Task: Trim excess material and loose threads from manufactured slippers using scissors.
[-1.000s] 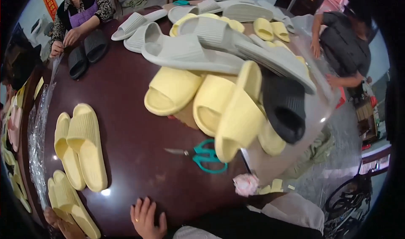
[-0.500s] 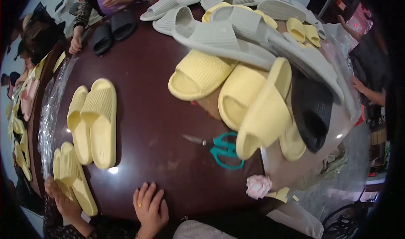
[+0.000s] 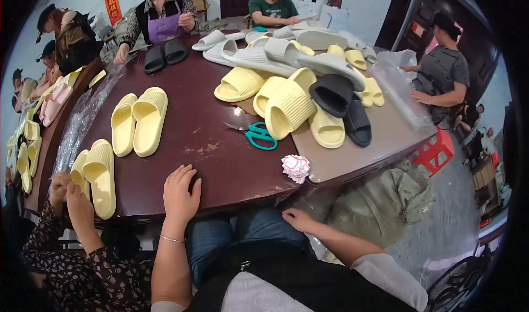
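Note:
My left hand (image 3: 181, 193) lies flat on the near edge of the dark brown round table (image 3: 209, 152), fingers apart, holding nothing. My right hand (image 3: 297, 219) rests below the table edge by my lap, fingers loosely curled and empty as far as I can see. Nearest my left hand stand a pair of pale yellow slippers (image 3: 138, 122) and, further right, teal-handled scissors (image 3: 258, 136). A crumpled bit of paper (image 3: 296, 167) lies at the table edge above my right hand.
A heap of yellow, grey and black slippers (image 3: 308, 91) fills the far right of the table. Another yellow pair (image 3: 96, 174) sits by a neighbour's hands (image 3: 69, 193) at my left. Several people sit around. A red stool (image 3: 438, 152) and a green sack (image 3: 386, 202) stand right.
The view has tilted up and drawn back, showing my lap and the people opposite. My left hand stays on the table edge. My right hand has come into view by my lap.

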Demonstrator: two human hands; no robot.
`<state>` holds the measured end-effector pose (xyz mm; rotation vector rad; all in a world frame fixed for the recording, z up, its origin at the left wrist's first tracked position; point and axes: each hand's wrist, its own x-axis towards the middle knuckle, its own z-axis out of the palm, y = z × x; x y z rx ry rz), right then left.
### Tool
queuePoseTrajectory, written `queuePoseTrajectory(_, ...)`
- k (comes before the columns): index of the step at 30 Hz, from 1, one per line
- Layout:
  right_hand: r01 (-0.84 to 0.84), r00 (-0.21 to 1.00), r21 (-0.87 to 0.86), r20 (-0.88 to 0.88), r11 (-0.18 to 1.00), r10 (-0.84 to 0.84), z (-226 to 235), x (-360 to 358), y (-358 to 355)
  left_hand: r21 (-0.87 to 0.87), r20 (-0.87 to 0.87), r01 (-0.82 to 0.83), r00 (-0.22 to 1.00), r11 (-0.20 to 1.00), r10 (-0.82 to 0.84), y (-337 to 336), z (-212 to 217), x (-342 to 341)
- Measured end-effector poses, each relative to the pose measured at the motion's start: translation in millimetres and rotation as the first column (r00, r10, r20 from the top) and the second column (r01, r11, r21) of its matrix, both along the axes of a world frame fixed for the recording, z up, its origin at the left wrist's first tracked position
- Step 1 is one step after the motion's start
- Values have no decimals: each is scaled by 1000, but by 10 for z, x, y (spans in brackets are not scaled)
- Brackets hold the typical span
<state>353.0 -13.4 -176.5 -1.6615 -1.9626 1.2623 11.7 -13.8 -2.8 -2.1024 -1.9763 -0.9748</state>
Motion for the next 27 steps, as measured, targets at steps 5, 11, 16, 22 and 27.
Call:
queuePoseTrajectory(5, -301, 949, 47, 112, 952, 294, 660, 127, -196, 7, -20, -9, 1000, 1000, 9, -52, 4, -11)
queuePoseTrajectory(11, -555, 830, 91, 121, 827, 544, 1093, 62, -290, 276, 693, 234, 623, 932, -362, -303, 701, 253)
queuePoseTrajectory(16, -696, 716, -108, -173, 710, 676, 1845, -280, -180, 151, 200, 36, 977, 988, -67, -1343, 620, -382)
queuePoseTrajectory(22, -547, 808, 525, 130, 651, 574, 2410, -773, 552, 177, -856, -718, 225, 673, 465, -1346, 680, -2211)
queuePoseTrajectory(27, -525, 849, 749, 427, 405, 311, 2086, -1120, 1495, 109, -937, -628, 195, 770, 291, -1191, 451, -2280)
